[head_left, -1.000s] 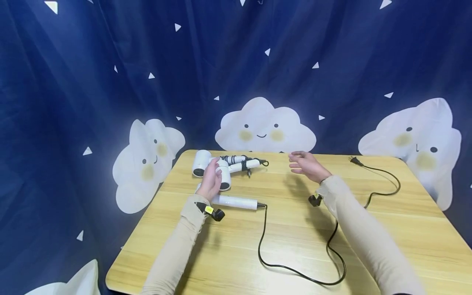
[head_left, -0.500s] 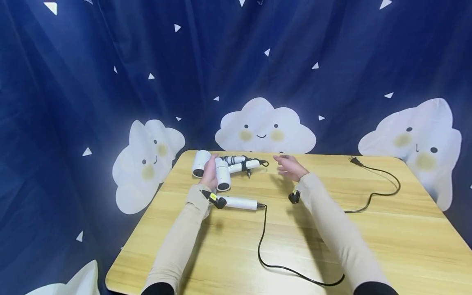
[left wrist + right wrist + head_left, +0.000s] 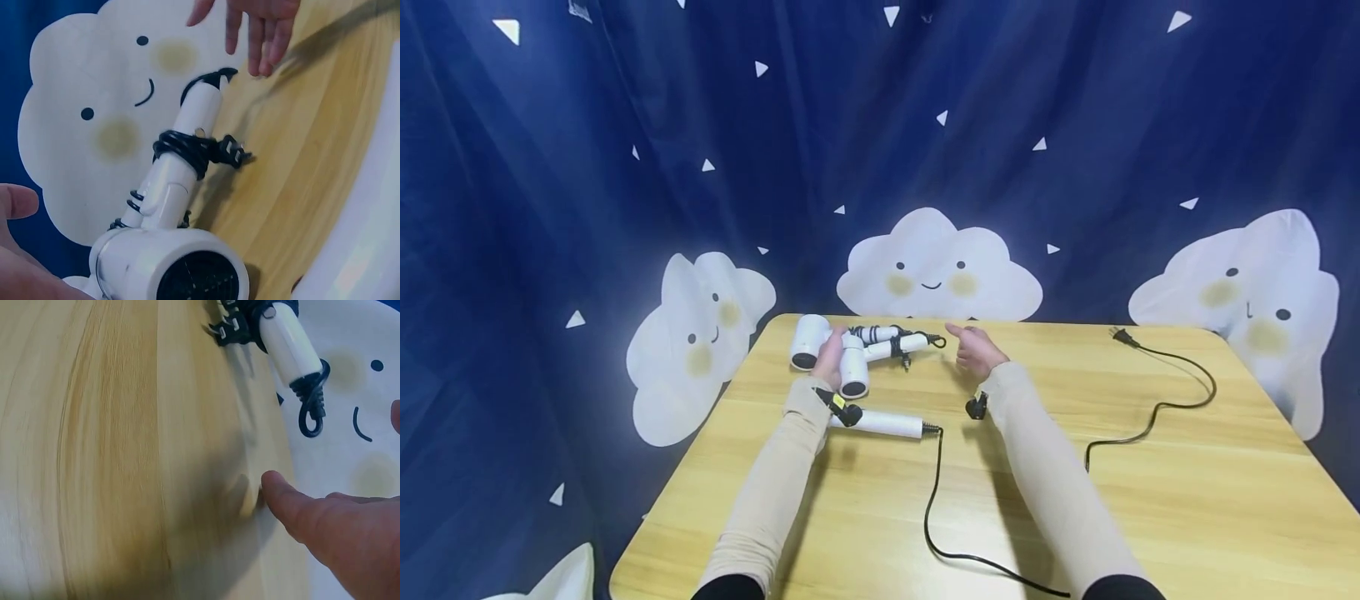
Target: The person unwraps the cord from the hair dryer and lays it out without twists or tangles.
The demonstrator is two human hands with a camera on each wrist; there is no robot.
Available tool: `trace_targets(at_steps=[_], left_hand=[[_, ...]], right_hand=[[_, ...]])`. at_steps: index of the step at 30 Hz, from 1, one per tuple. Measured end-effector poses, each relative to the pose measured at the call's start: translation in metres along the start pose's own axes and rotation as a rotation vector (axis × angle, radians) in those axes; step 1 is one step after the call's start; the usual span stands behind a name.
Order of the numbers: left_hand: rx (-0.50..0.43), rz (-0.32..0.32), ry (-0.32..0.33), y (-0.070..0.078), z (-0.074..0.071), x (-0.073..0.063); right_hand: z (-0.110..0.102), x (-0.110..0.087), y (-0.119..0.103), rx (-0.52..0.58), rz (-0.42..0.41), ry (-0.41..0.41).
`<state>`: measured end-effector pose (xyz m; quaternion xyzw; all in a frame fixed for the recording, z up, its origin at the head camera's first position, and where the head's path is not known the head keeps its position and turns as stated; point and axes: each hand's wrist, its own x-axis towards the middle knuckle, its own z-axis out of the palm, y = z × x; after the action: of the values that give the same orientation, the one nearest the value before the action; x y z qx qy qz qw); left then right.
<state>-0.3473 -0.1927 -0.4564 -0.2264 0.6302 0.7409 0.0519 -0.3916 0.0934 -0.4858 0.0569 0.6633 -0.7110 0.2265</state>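
Note:
Two white hair dryers lie side by side at the table's back left, black cords wound round their handles. My left hand (image 3: 829, 358) is between the far dryer's head (image 3: 809, 337) and the near dryer's head (image 3: 853, 371). Its thumb (image 3: 19, 201) stands clear of the near dryer in the left wrist view; its other fingers are hidden. My right hand (image 3: 977, 352) hovers just right of the handle ends, fingers extended and holding nothing. The near dryer's handle (image 3: 290, 347) shows above it in the right wrist view.
A white handle (image 3: 887, 423) of another appliance lies nearer me, its left end hidden under my left wrist. Its loose black cord (image 3: 934, 500) passes under my right arm towards a plug (image 3: 1123, 337) at the back right. A blue curtain (image 3: 880, 150) hangs behind the wooden table (image 3: 880, 508).
My right hand has moved left, towards the dryers' handle ends. My left hand has shifted slightly in between the two dryer heads. The dryers stay where they lay.

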Motion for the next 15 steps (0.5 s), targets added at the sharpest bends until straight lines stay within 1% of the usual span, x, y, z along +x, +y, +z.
trace_targets(at_steps=[4, 7, 10, 15], left_hand=[[0.020, -0.016, -0.001, -0.002, 0.002, 0.004], [0.056, -0.025, 0.003, -0.003, 0.004, 0.004], [0.084, -0.043, 0.002, -0.004, 0.004, 0.004], [0.088, -0.059, -0.004, -0.003, 0.003, 0.005]], right_hand=[[0.007, 0.001, 0.001, 0.048, 0.010, -0.025], [0.013, 0.001, 0.001, 0.027, 0.029, -0.028], [0.020, 0.001, 0.001, 0.037, 0.047, -0.029], [0.028, 0.002, 0.002, 0.101, 0.031, -0.039]])
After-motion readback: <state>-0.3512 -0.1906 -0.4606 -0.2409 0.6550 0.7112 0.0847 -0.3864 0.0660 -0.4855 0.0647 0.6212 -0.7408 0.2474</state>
